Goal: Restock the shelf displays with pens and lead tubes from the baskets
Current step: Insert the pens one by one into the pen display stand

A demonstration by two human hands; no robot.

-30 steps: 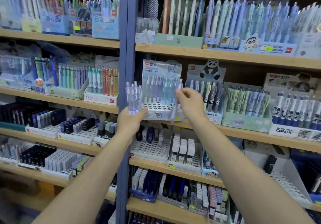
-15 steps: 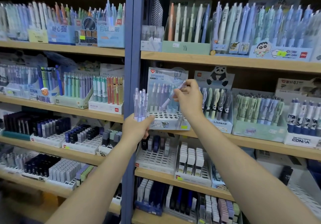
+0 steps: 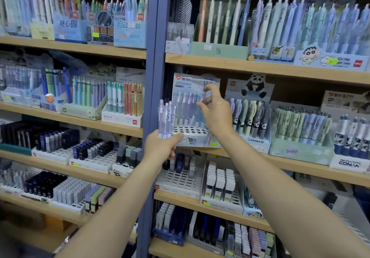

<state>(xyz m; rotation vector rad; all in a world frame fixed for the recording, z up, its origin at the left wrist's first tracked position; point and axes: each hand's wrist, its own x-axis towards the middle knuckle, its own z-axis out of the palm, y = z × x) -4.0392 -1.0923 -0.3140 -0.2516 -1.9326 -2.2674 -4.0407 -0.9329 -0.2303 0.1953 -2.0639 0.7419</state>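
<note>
Left of the display box [image 3: 195,135], touching its front corner: left hand [image 3: 162,147] gripped a bunch of pale pens [image 3: 165,120], long axes upright, tips down in the fist. Box's front holes stood empty just right of that bunch. Over the box's back rows: right hand [image 3: 217,111], nearer the holes, fingers partly open, appeared to pinch one pen [image 3: 204,96]; blur left this uncertain.

You face stocked stationery shelving.
Light wooden shelf boards [image 3: 260,68] cross the frame, split left of centre by a blue metal upright post [image 3: 155,77].
</note>
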